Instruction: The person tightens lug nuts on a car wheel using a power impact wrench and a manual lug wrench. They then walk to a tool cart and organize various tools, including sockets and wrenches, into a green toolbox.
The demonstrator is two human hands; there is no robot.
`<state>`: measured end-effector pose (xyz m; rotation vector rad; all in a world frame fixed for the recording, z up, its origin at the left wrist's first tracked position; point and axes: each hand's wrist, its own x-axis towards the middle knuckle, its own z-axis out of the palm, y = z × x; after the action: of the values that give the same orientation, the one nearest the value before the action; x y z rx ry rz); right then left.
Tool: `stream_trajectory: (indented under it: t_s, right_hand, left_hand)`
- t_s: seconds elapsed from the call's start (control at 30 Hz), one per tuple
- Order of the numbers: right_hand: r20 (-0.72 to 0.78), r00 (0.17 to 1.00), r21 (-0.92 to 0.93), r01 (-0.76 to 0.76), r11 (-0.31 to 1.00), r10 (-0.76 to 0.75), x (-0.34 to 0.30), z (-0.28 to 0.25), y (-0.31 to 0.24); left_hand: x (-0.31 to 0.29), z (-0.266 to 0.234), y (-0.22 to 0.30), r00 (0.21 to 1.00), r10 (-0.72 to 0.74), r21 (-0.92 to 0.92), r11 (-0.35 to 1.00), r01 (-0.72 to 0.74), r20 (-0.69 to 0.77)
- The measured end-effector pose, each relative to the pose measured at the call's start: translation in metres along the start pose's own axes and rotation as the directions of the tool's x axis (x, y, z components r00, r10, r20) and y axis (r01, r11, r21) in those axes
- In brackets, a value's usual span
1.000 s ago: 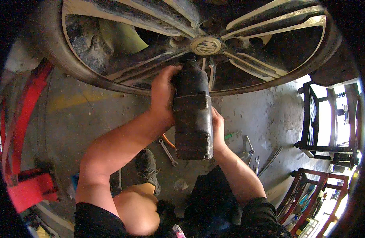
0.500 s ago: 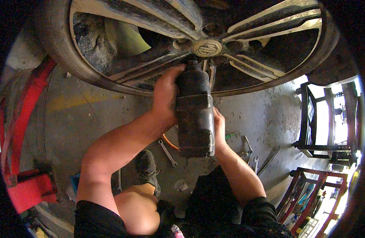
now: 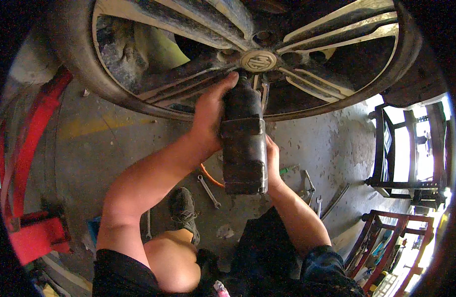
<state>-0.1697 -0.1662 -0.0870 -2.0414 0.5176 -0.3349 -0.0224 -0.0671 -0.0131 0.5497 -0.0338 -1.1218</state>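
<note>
A black impact wrench (image 3: 244, 143) points its nose at the lug recess just below the centre cap (image 3: 258, 61) of a dusty alloy wheel (image 3: 183, 30). Its tip is lost in the dark there, so the socket and nut cannot be made out. My left hand (image 3: 209, 111) presses along the left side of the tool's body near the front, thumb up by the nose and the other fingers hidden beneath. On the right, my right hand (image 3: 273, 159) is wrapped under the rear of the tool, where its handle is mostly out of sight.
Spanners (image 3: 209, 192) lie on the grey floor (image 3: 337, 141), beside an orange hose (image 3: 212, 176). A red jack or lift frame (image 3: 37, 133) rises at the left. Dark and red racks (image 3: 386, 242) with tools stand at the right. My shoe (image 3: 183, 208) is below my left forearm.
The left thumb has come up alongside the wrench's nose. The wrench itself has barely shifted against the wheel, and the wheel looks only slightly displaced in view.
</note>
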Motion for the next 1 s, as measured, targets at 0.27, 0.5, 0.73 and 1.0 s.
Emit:
stream_trajectory:
  t_s: [0.27,0.5,0.73,1.0]
  right_hand:
    - [-0.021,0.997,0.149,-0.067,0.987,0.071,0.002,-0.003,-0.007]
    - [0.118,0.968,0.784,-0.229,0.577,0.222,-0.01,-0.011,-0.006]
    - [0.053,0.986,0.52,-0.161,0.839,0.156,-0.045,-0.03,0.001]
    - [0.066,0.99,0.716,-0.136,0.685,0.127,-0.009,-0.053,-0.053]
  left_hand:
    - [0.01,0.005,0.006,0.994,-0.015,0.121,0.992,0.029,-0.113]
    - [0.003,0.014,-0.005,0.995,-0.046,0.079,0.995,0.053,-0.088]
    - [-0.032,0.07,-0.014,0.948,0.227,0.291,0.944,-0.158,-0.222]
    - [-0.003,0.085,0.005,0.965,0.225,0.142,0.968,-0.205,-0.135]
